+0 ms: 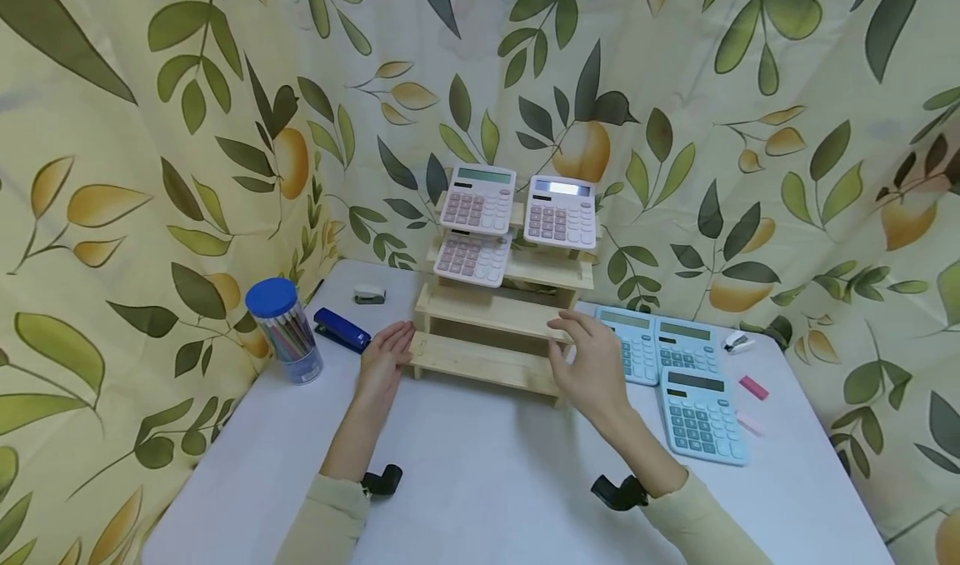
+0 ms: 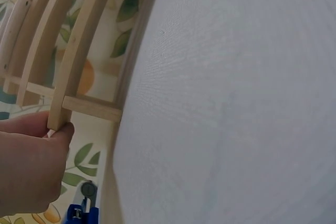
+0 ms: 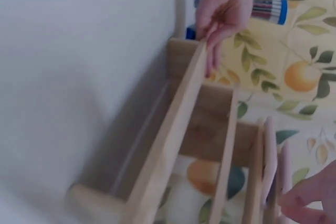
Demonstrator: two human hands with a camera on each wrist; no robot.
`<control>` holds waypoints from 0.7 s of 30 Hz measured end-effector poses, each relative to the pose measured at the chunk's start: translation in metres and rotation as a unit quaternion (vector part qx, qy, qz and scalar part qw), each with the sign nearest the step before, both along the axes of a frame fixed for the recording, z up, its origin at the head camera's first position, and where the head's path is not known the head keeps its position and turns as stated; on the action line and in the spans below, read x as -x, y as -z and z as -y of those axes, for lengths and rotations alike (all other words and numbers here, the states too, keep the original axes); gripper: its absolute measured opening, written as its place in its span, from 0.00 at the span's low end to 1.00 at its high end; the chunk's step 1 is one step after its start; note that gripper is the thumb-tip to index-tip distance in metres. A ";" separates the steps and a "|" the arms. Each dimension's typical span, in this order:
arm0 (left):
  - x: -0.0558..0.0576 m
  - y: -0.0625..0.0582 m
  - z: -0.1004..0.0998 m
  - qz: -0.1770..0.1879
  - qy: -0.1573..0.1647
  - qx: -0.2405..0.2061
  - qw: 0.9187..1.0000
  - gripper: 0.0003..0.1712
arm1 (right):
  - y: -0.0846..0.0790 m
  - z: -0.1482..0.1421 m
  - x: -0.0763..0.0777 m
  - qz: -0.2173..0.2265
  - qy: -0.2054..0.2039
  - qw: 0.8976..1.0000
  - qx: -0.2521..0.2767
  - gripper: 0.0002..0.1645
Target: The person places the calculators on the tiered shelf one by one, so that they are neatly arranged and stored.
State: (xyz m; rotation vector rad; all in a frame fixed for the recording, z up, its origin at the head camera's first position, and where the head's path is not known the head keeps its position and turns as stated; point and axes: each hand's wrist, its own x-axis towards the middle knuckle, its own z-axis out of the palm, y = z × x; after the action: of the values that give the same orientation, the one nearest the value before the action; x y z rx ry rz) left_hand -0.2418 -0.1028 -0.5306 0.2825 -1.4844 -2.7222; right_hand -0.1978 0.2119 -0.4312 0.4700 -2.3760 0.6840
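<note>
A wooden tiered rack stands on the table, three pink calculators on its upper steps: a top-left calculator, a top-right calculator and a lower calculator. My left hand pinches the left end of the lowest step between thumb and fingers, as the left wrist view shows at the board's end. At the rack's right side is my right hand, thumb and fingers apart, nothing between them. In the right wrist view, the right fingertips show close by the upper steps.
Three blue calculators lie right of the rack. Beyond them are a white clip-like item and a pink block. On the left stand a blue-lidded jar of pens, a blue stapler and a small white stapler.
</note>
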 end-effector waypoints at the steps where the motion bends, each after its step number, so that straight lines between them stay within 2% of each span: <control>1: 0.000 0.000 0.000 0.000 0.000 0.000 1.000 0.43 | 0.002 -0.007 -0.002 0.000 0.004 1.000 -0.001 0.14; 9: -0.001 0.002 0.001 0.011 0.002 0.000 1.000 0.42 | 0.020 -0.057 -0.018 0.017 0.046 0.999 -0.021 0.17; 18: -0.003 -0.002 0.001 0.016 0.005 -0.003 1.000 0.43 | 0.037 -0.097 -0.034 0.056 0.087 0.994 -0.030 0.17; 21: -0.002 -0.003 0.000 0.017 0.006 -0.004 1.000 0.43 | 0.042 -0.113 -0.039 0.086 0.112 0.989 -0.035 0.17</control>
State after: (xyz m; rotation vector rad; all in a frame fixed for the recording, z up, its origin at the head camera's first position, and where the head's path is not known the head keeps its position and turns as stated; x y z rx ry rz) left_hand -0.2397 -0.1026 -0.5278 0.3228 -1.4871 -2.7470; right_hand -0.1587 0.3247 -0.4728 0.1725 -2.5708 0.5584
